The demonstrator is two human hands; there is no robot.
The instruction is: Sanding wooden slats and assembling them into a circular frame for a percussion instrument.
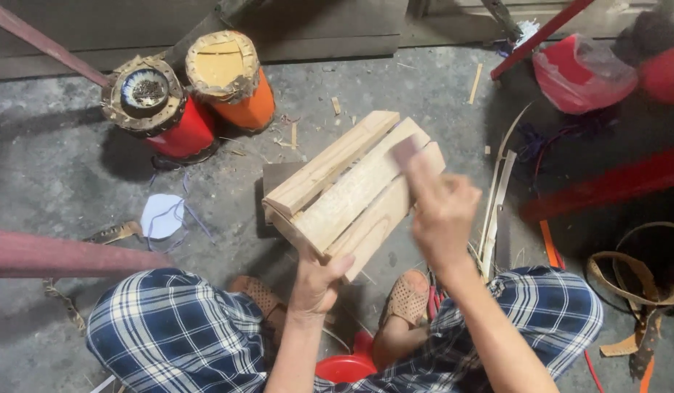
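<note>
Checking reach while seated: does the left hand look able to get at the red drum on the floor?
Probably not right away: the left hand grips the wooden slat frame, and the red drum stands beyond the person's knee.

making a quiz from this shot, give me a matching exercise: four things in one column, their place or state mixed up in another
Things:
1. wooden slat block
2. red drum
3. orange drum
4. red plastic bag

Places or states:
a. top right, on the floor
b. held from below by the left hand
c. far left, dark centre on top
d. beside the red one, pale yellow top

Pairs: 1-b, 2-c, 3-d, 4-a
</note>
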